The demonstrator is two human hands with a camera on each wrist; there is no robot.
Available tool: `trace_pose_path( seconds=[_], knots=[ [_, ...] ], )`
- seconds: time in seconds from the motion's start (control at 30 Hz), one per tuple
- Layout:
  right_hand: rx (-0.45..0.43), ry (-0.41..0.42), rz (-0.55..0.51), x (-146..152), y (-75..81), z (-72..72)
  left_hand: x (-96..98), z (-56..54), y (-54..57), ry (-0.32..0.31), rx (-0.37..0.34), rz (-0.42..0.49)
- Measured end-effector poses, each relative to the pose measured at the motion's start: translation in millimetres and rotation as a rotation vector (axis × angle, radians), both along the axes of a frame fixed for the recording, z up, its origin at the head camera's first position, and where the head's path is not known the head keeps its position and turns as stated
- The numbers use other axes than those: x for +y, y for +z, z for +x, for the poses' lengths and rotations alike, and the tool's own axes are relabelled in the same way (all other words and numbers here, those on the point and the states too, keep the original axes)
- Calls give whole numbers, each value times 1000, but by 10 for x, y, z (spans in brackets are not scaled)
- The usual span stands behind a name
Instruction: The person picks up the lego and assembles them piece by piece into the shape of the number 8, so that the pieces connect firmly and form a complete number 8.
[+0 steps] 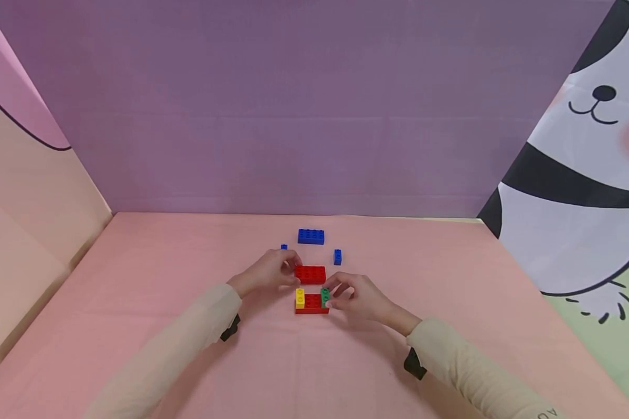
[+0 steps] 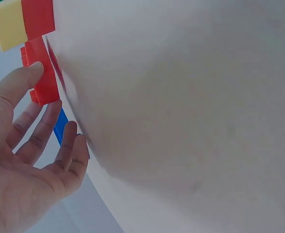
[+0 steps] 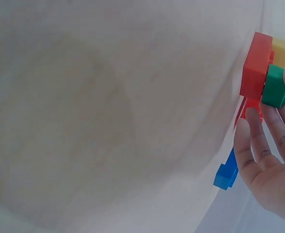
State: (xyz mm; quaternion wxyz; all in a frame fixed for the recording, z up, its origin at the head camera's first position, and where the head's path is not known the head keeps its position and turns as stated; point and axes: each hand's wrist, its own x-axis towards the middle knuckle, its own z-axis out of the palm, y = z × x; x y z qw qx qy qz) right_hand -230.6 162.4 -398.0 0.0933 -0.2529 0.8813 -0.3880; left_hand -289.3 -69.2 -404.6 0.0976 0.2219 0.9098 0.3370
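Observation:
My left hand [image 1: 271, 271] pinches the end of a red building brick [image 1: 310, 274] between thumb and fingers. In the left wrist view the brick [image 2: 46, 80] shows a thin gap to the table along its lower edge. Closer to me lies a second red brick [image 1: 312, 311], with a yellow brick [image 1: 300, 298] on its left end and a green brick [image 1: 325, 296] on its right end. The thumb and fingers of my right hand [image 1: 365, 299] pinch the green brick, which the right wrist view shows sitting on the red one.
Beyond the hands lies a large blue brick [image 1: 311, 237]. A small blue brick [image 1: 338, 256] lies on the right, and another small blue brick [image 1: 284, 247] is partly hidden behind my left hand. A pink cloth [image 1: 188, 244] covers the table, which ends at a purple backdrop [image 1: 293, 116].

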Motion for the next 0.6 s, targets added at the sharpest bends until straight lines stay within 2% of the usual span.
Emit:
trace_pose_path(
  seconds=[0.27,0.6],
  knots=[
    [-35,-13,-21,3,-49,-6,-15,47,94,-8,-4,18],
    [-46,-13,-52,13,-70,-22,-53,128,247,-13,69,47]
  ],
)
